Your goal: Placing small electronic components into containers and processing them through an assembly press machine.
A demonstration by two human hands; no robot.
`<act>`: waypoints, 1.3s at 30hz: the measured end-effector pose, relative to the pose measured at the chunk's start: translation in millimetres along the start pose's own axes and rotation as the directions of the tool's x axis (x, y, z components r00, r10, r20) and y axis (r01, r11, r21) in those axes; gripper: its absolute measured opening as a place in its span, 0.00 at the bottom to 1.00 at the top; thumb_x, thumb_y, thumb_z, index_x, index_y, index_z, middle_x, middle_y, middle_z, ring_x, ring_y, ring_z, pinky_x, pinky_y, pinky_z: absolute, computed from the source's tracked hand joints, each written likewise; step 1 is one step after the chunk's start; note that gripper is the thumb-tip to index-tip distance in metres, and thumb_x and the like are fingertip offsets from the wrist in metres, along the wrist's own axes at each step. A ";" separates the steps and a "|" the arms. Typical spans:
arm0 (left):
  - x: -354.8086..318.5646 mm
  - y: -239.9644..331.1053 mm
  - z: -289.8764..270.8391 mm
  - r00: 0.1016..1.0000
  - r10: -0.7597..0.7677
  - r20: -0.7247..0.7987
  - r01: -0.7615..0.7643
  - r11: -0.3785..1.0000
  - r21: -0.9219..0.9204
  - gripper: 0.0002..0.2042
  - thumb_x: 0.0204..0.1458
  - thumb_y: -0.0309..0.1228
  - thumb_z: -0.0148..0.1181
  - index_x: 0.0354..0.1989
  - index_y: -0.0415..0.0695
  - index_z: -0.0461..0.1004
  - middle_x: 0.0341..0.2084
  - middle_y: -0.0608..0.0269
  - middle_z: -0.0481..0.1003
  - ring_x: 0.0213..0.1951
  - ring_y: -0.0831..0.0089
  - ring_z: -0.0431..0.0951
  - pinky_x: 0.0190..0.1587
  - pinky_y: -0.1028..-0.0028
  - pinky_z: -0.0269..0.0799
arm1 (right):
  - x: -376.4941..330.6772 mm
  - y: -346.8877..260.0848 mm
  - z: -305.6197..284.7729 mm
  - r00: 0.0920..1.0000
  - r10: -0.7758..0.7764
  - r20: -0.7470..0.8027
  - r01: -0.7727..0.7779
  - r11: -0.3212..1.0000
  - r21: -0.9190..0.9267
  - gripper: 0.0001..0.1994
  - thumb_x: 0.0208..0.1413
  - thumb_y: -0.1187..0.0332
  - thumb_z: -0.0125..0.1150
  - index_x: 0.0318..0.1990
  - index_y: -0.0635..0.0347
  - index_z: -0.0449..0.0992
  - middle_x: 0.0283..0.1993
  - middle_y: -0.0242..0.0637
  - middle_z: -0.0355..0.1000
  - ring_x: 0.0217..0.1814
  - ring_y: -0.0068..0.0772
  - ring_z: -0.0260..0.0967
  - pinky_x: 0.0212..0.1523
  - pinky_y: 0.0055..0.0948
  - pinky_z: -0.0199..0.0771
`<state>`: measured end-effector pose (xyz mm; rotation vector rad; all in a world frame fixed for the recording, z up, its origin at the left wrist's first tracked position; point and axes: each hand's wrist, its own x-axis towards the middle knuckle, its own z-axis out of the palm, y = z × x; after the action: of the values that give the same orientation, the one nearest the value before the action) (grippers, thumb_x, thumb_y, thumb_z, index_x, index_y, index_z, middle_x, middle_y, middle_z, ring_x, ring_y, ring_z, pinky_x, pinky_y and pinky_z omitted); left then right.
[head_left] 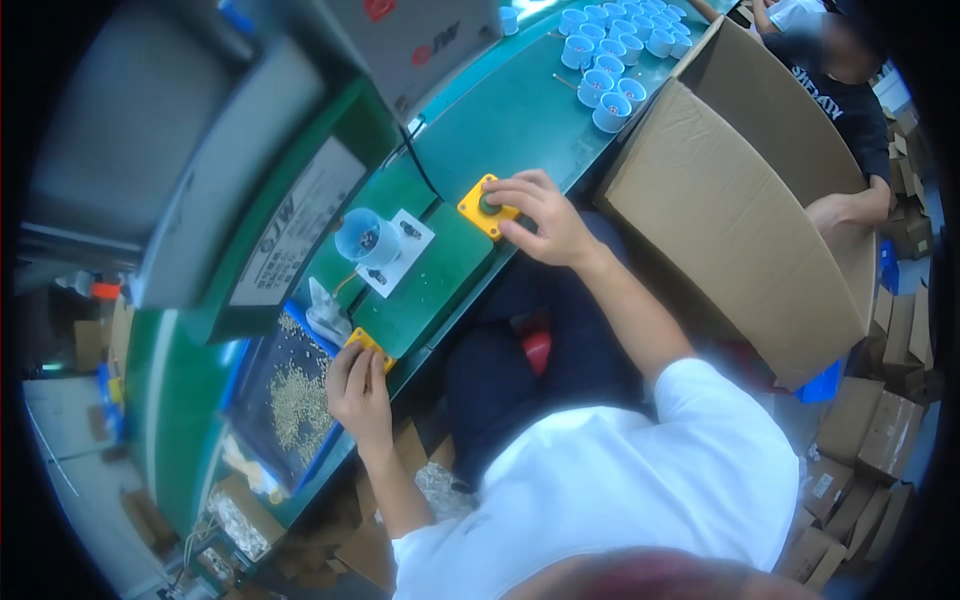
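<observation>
Right hand (548, 222) half-spread, touching green button (488, 206), gripping nothing | left hand (358, 395) curled at yellow box (379, 347), hold unclear | we'd best press squarely, clear of cup (362, 236)

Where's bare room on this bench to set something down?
Bare green bench lies between the yellow button box under the right hand and the blue cups; a smaller patch separates the white plate from the near edge. Crowded: among those cups, and the tray of small pieces.

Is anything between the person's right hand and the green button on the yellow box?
Nothing visible: the right hand is right at the green button on the yellow box, with no object between.
</observation>
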<state>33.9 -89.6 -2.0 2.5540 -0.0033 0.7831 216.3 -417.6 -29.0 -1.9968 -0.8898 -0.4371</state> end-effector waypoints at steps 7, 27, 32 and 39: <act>-7.2 -13.2 -5.2 0.969 0.225 -0.105 -0.206 0.964 0.166 0.05 0.56 0.23 0.67 0.35 0.33 0.82 0.44 0.52 0.81 0.45 0.58 0.83 0.47 0.64 0.79 | 9.2 6.9 10.6 0.991 0.134 0.020 -0.135 0.990 0.040 0.16 0.59 0.64 0.62 0.53 0.58 0.79 0.64 0.40 0.73 0.65 0.46 0.63 0.68 0.41 0.63; -41.1 -95.8 -67.3 0.883 -0.415 0.217 0.415 0.909 0.048 0.06 0.60 0.24 0.63 0.42 0.36 0.80 0.28 0.56 0.78 0.29 0.70 0.76 0.37 0.70 0.71 | 2.4 5.8 7.6 0.988 0.154 -0.004 -0.150 0.970 0.189 0.16 0.69 0.61 0.52 0.55 0.58 0.77 0.63 0.41 0.73 0.66 0.42 0.64 0.69 0.38 0.59; -33.8 -91.3 -63.3 0.892 -0.409 0.191 0.412 0.911 0.029 0.06 0.61 0.26 0.63 0.40 0.36 0.80 0.27 0.56 0.78 0.29 0.70 0.76 0.36 0.70 0.72 | 3.3 5.8 11.2 0.987 0.154 -0.041 -0.143 0.968 0.205 0.14 0.66 0.62 0.55 0.54 0.57 0.78 0.61 0.39 0.74 0.62 0.43 0.63 0.67 0.38 0.62; -34.0 -87.6 -63.1 0.919 -0.361 0.156 0.351 0.932 0.089 0.08 0.62 0.29 0.63 0.39 0.35 0.81 0.29 0.53 0.79 0.29 0.68 0.76 0.36 0.69 0.72 | 3.9 2.9 11.0 0.985 0.169 -0.028 -0.162 0.971 0.176 0.15 0.69 0.62 0.53 0.54 0.59 0.78 0.61 0.41 0.75 0.65 0.42 0.66 0.68 0.37 0.61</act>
<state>-16.1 11.4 -11.8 2.5613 0.4257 0.4280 220.8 -407.8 -34.4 -1.8767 -0.7032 -0.2957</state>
